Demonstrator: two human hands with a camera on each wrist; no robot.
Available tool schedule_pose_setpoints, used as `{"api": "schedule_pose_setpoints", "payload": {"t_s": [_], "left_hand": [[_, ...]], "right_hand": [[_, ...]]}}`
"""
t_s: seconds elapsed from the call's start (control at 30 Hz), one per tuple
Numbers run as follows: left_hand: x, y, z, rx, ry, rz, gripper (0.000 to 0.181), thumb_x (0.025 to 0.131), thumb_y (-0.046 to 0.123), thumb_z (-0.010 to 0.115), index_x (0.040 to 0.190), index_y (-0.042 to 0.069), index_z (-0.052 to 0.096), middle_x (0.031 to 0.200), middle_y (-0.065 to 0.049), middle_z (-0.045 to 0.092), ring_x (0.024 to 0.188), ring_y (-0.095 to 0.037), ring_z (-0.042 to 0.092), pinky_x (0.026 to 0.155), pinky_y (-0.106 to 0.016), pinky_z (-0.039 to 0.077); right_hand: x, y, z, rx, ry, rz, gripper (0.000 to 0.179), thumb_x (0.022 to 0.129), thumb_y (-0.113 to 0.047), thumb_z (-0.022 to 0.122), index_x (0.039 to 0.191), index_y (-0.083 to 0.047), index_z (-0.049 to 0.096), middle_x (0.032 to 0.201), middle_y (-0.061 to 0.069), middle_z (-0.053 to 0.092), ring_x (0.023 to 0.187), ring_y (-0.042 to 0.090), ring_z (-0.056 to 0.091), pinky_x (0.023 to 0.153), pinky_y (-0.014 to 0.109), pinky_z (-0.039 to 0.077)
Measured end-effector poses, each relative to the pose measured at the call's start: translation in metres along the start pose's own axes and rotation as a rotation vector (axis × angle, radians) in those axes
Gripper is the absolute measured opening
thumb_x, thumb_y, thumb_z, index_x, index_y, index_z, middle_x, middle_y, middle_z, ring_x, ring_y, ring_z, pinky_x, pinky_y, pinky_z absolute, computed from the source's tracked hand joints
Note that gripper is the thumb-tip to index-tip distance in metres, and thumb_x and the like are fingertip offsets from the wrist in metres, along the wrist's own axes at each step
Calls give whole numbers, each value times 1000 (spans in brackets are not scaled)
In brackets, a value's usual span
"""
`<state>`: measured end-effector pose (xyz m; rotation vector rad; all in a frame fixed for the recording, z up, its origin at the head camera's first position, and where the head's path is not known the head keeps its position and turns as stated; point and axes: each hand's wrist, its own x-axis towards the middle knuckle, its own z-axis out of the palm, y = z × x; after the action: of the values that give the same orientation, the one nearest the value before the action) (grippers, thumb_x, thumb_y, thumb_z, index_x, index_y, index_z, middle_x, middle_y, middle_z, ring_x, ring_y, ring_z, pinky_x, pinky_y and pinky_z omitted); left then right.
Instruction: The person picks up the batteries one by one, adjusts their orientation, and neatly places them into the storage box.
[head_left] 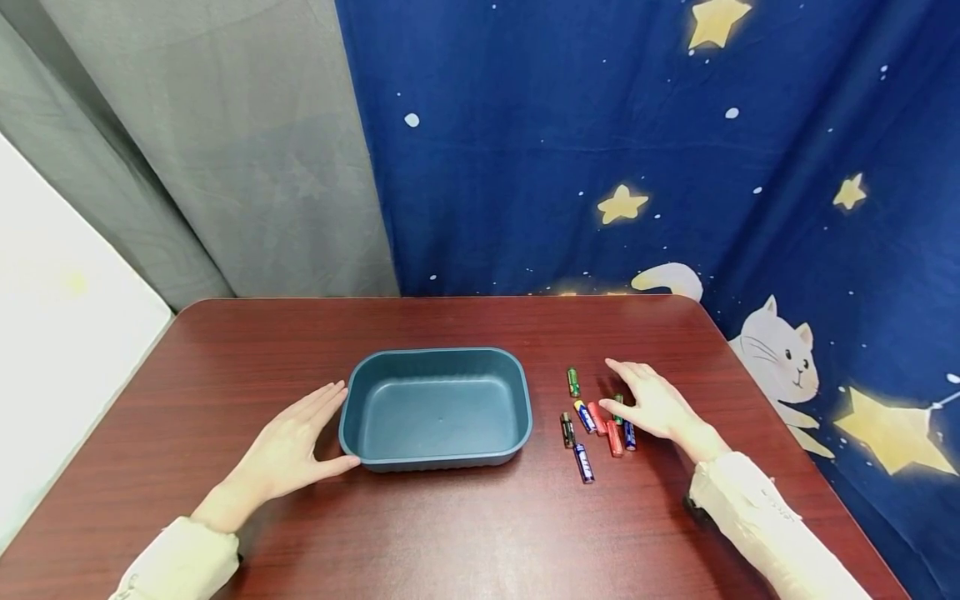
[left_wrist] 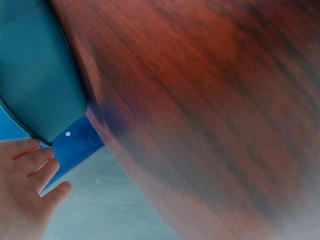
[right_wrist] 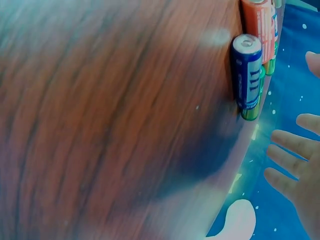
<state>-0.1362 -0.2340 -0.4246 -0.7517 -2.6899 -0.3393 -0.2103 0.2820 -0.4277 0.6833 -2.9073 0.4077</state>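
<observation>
A blue-green plastic tub (head_left: 441, 417) stands near the middle of the table. My left hand (head_left: 288, 450) is spread at its left side, fingertips by the left wall and thumb at the near left corner. In the left wrist view, the relaxed fingers of that hand (left_wrist: 25, 185) are at the rim of the tub (left_wrist: 40, 65). To the right lie several batteries, among them a black one (head_left: 567, 430), a red one (head_left: 615, 439) and a green one (head_left: 573, 382). Over their right side hovers my right hand (head_left: 656, 404), fingers extended and holding nothing. The right wrist view shows a blue battery (right_wrist: 246, 80) apart from the fingers.
The reddish-brown wooden table (head_left: 450, 533) has its far edge against a grey curtain (head_left: 300, 167) and a blue one with stars (head_left: 510, 167). A white surface (head_left: 60, 333) borders the table at the left.
</observation>
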Motion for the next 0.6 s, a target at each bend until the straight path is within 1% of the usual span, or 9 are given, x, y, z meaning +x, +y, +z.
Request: {"api": "schedule_pose_setpoints", "payload": {"t_s": [0.07, 0.23, 0.33, 0.47, 0.6], "left_hand": [[0, 0, 0, -1, 3, -3, 89, 69, 59, 67, 130, -2, 46, 133, -17, 46, 122, -32, 42, 108, -25, 20], [-1, -2, 2, 3, 8, -6, 89, 68, 59, 67, 130, -2, 46, 133, -17, 46, 123, -31, 42, 108, -24, 20], [-1, -2, 2, 5, 4, -3, 90, 68, 59, 67, 130, -2, 46, 132, -17, 46, 123, -31, 42, 107, -27, 22], [-1, -3, 2, 4, -5, -4, 90, 68, 59, 67, 130, -3, 46, 132, -17, 46, 122, -32, 42, 108, -28, 21], [-1, -2, 3, -2, -11, -6, 90, 68, 60, 66, 130, -2, 46, 132, -17, 46, 123, -32, 42, 109, -22, 14]], "right_hand": [[2, -1, 1, 20, 0, -1, 70, 80, -47, 63, 131, -2, 45, 127, 19, 50, 116, 34, 45, 98, 49, 35], [9, -6, 2, 91, -12, 13, 69, 79, -44, 65, 131, -2, 45, 127, 19, 50, 117, 33, 44, 99, 49, 34], [13, -7, 4, 122, -1, 5, 65, 78, -40, 67, 127, 0, 49, 123, 18, 53, 114, 33, 47, 98, 49, 35], [19, -6, 9, 141, 31, -46, 56, 75, -34, 71, 116, 1, 57, 112, 16, 59, 105, 30, 53, 93, 47, 40], [25, -3, 16, 204, 67, -91, 50, 72, -27, 75, 108, 3, 61, 101, 14, 62, 93, 27, 59, 85, 44, 46]]}}
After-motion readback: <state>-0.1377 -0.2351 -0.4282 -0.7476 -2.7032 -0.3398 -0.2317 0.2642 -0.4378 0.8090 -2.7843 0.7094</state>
